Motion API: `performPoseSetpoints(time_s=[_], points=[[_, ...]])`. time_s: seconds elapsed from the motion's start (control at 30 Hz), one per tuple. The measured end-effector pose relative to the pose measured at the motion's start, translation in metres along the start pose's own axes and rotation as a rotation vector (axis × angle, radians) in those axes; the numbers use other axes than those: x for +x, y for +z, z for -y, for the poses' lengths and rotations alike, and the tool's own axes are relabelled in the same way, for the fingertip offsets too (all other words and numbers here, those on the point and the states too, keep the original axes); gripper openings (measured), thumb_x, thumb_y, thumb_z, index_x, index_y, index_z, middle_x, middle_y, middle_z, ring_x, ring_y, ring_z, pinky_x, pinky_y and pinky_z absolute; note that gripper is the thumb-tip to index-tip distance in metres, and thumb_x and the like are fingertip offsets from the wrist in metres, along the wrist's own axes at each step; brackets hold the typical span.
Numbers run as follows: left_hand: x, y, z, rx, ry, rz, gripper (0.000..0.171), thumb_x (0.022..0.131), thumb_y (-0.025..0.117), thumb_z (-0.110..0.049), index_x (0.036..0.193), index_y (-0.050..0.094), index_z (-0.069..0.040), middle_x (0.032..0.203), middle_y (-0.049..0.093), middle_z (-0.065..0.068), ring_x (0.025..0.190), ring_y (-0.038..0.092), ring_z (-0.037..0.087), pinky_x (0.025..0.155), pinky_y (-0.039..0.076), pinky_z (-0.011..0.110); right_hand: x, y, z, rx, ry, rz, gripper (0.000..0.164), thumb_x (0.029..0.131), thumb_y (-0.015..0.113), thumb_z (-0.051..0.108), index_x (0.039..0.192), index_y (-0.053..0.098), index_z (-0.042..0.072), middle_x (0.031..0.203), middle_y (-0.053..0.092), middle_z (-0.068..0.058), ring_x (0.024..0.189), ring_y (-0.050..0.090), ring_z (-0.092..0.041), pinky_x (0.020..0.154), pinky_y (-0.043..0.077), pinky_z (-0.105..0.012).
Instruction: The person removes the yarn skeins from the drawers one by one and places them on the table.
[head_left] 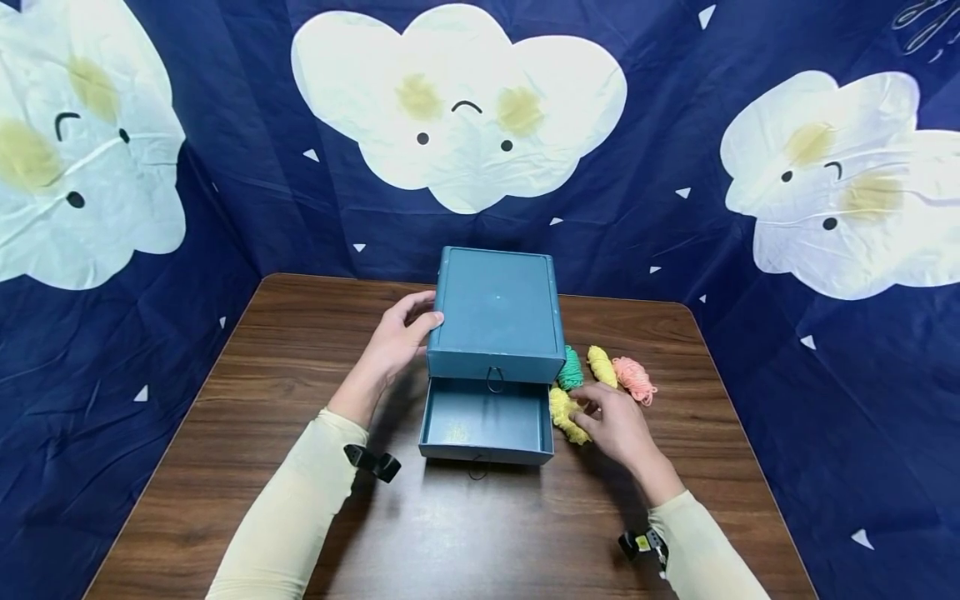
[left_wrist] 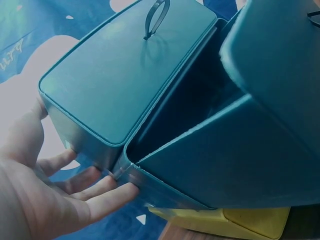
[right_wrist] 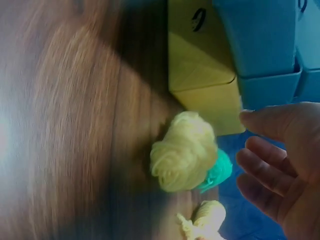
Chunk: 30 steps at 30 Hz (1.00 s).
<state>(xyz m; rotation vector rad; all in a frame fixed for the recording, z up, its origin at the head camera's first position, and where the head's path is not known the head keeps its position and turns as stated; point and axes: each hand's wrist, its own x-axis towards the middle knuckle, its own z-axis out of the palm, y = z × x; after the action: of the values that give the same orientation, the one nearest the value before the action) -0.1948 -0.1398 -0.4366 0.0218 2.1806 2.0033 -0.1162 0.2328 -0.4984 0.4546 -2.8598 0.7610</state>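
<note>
A small teal drawer cabinet [head_left: 497, 304] stands on the table, its middle drawer [head_left: 487, 456] pulled out towards me; its inside looks bare. My left hand [head_left: 392, 340] rests against the cabinet's left side, thumb at the top edge. In the left wrist view its fingers [left_wrist: 112, 197] lie fairly straight along that wall. My right hand [head_left: 618, 423] hovers right of the drawer, over a fluffy yellow yarn skein [head_left: 567, 415]. In the right wrist view its fingers [right_wrist: 262, 167] are loosely bent, apart from the yarn [right_wrist: 185, 152].
A green yarn skein [head_left: 571, 368], a second yellow skein [head_left: 602, 367] and a pink skein [head_left: 634, 380] lie right of the cabinet. A yellow bottom drawer [right_wrist: 200, 50] shows below the teal ones. Blue fabric with white clouds [head_left: 465, 108] hangs around the wooden table [head_left: 300, 400].
</note>
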Motion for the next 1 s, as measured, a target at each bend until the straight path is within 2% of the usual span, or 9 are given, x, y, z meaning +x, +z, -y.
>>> performPoseSetpoints(time_s=[0.23,0.43,0.63,0.83,1.0], points=[[-0.001,0.000,-0.002,-0.006,0.004,0.004,0.058,0.101,0.065,-0.033,0.154,0.047,-0.020,0.154,0.048,0.008,0.134,0.051,0.029,0.101,0.052,0.057,-0.010,-0.009,0.019,0.096,-0.029,-0.074,0.027,0.083,0.086,0.016,0.108,0.077,0.012,0.090,0.072,0.003,0.075,0.065,-0.008,0.065,0.056,-0.025],[-0.002,0.000,-0.002,-0.007,0.001,0.005,0.058,0.101,0.065,-0.034,0.154,0.047,-0.019,0.155,0.047,0.008,0.135,0.051,0.029,0.102,0.052,0.057,-0.016,-0.021,0.042,0.153,-0.069,-0.124,0.021,0.084,0.086,0.017,0.102,0.078,0.012,0.083,0.070,0.008,0.070,0.063,-0.004,0.062,0.057,-0.027],[-0.001,-0.001,-0.001,-0.008,-0.002,0.008,0.058,0.100,0.066,-0.035,0.153,0.047,-0.020,0.155,0.047,0.008,0.136,0.050,0.030,0.103,0.051,0.058,-0.019,-0.023,0.060,0.233,-0.134,-0.117,0.026,0.081,0.088,0.014,0.105,0.077,0.014,0.079,0.068,0.011,0.067,0.062,-0.001,0.060,0.059,-0.033],[-0.002,0.001,-0.002,-0.016,-0.011,0.003,0.059,0.101,0.064,-0.037,0.155,0.046,-0.022,0.156,0.046,0.006,0.136,0.050,0.028,0.105,0.050,0.056,-0.025,-0.019,0.077,0.306,-0.177,-0.077,0.028,0.083,0.087,0.017,0.108,0.076,0.018,0.079,0.067,0.014,0.069,0.063,0.001,0.062,0.058,-0.023],[-0.003,0.001,-0.001,-0.039,-0.004,0.007,0.058,0.101,0.063,-0.036,0.154,0.046,-0.020,0.157,0.045,0.007,0.136,0.051,0.030,0.107,0.048,0.056,-0.030,-0.013,0.087,0.307,-0.214,-0.088,0.026,0.084,0.086,0.018,0.107,0.076,0.017,0.077,0.066,0.015,0.068,0.060,0.002,0.060,0.057,-0.024]])
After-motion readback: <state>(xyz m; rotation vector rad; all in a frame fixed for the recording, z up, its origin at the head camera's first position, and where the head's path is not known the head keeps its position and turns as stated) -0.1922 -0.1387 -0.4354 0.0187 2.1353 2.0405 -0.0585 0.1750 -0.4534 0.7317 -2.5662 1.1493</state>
